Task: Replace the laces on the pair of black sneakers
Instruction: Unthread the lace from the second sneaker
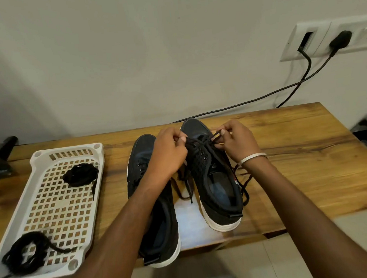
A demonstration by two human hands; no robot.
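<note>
Shoe in hand: the right sneaker (pixel 212 176) stands on the bench (pixel 300 151), toe toward the wall, heel toward the person; its long axis runs away from the body.
Lace: a black lace (pixel 202 140) crosses the upper eyelets near the toe, directly between the two hands; its loose ends trail down both sides of the shoe toward the heel.
Left hand (pixel 168 148): fingers curled and pinching the lace on the shoe's left side.
Right hand (pixel 235 143): fingers pinched on the lace strand on the right side, at about the same height.
Key relation: both hands sit level across the shoe's width, the lace taut between them, so any pull runs crosswise to the shoe's length; neither hand is clearly nearer.
Other shoe: the left sneaker (pixel 151 194) lies parallel, just beside, its eyelets bare.
Spare laces: two black bundles (pixel 80 174) lie in the white basket (pixel 51 206), well to the left.
Stage, as judged: lacing or unlacing, I cannot tell which.
</note>
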